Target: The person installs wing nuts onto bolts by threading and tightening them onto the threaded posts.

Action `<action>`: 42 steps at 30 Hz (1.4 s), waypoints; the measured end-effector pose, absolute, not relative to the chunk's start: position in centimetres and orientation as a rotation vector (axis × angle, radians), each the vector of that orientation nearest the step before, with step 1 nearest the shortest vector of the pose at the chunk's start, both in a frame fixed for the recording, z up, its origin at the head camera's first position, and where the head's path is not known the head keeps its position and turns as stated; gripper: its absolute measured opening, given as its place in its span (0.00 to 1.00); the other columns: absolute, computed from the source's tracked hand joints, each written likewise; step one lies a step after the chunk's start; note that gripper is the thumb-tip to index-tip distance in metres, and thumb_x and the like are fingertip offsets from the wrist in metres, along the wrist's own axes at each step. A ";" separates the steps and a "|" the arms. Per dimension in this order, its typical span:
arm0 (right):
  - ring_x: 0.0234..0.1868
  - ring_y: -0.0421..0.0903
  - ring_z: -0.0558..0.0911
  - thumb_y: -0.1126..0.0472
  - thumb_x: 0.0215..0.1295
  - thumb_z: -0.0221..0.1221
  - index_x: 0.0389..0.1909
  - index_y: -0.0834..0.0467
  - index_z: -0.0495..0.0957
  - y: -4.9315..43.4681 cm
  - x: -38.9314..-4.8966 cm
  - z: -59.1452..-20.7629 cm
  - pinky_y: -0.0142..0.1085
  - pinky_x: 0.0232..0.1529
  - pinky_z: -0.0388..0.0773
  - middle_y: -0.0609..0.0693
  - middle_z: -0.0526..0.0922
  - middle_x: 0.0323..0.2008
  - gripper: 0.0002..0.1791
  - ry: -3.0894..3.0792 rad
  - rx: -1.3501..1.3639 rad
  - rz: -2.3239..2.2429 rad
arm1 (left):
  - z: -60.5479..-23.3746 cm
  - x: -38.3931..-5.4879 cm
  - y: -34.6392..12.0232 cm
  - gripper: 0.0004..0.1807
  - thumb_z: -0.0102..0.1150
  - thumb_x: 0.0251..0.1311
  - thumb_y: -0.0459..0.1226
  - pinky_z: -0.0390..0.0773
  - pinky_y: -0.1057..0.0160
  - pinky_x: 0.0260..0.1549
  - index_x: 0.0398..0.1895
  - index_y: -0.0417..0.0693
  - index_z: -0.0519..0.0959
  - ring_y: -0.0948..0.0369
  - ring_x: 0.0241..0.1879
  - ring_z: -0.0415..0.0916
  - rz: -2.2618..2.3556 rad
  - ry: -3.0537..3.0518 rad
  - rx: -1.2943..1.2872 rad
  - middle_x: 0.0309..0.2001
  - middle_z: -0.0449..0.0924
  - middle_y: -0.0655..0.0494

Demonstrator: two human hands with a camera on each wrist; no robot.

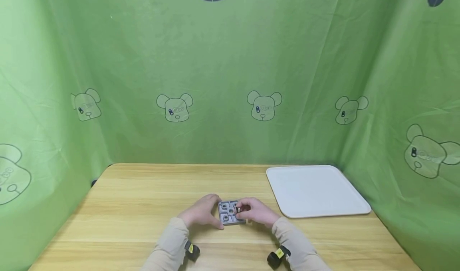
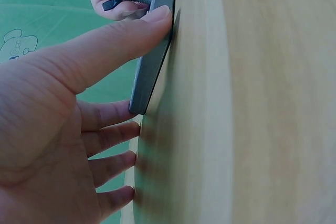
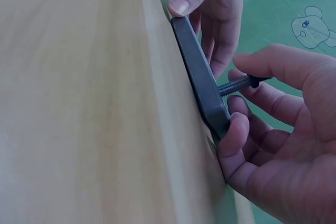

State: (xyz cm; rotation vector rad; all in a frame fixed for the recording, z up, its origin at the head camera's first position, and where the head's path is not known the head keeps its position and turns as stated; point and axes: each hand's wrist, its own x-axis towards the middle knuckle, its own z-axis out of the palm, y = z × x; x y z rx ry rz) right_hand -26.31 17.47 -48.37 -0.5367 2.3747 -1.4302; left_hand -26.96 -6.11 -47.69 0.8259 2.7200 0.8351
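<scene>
Here: grey plate (image 1: 230, 212) between hands, left hand (image 1: 201, 212) steadying (fingers straight), right hand (image 1: 256, 212) pinching bolt (image 3: 239, 83).

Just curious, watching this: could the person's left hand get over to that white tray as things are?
Probably not easily. The left hand steadies the grey plate, and the right hand with its screw lies between it and the white tray.

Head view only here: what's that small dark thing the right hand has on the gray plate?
Observer: A threaded bolt. The right hand pinches its head, and it sticks out of the plate.
Operator: Is the plate lifted?
Observer: No, the wrist views show it lying on the table.
Operator: And the left hand?
Observer: The left hand doesn't grip. Its thumb presses the plate's edge, with the fingers straight on the table.
</scene>
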 end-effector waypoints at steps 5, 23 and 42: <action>0.31 0.42 0.72 0.67 0.52 0.64 0.41 0.66 0.77 17.8 -26.4 -48.4 0.28 0.24 0.74 0.48 0.75 0.30 0.15 2.332 -0.536 -1.434 | -47.8 -27.0 -6.1 0.44 0.78 0.34 0.50 0.69 0.49 0.68 0.57 0.41 0.72 0.50 0.61 0.71 0.835 2.721 0.829 0.59 0.75 0.48; 0.30 0.41 0.72 0.72 0.47 0.56 0.34 0.68 0.73 18.5 -26.7 -48.5 0.27 0.23 0.75 0.47 0.74 0.30 0.10 2.303 -0.579 -1.484 | -47.8 -27.1 -6.2 0.46 0.78 0.35 0.49 0.68 0.49 0.68 0.59 0.39 0.71 0.49 0.62 0.70 0.821 2.736 0.847 0.60 0.74 0.46; 0.30 0.41 0.73 0.67 0.50 0.61 0.29 0.62 0.73 18.5 -26.8 -48.7 0.27 0.23 0.76 0.46 0.74 0.29 0.07 2.325 -0.565 -1.444 | -48.0 -27.1 -6.2 0.47 0.78 0.34 0.50 0.66 0.49 0.69 0.60 0.39 0.71 0.49 0.64 0.68 0.822 2.729 0.839 0.63 0.72 0.45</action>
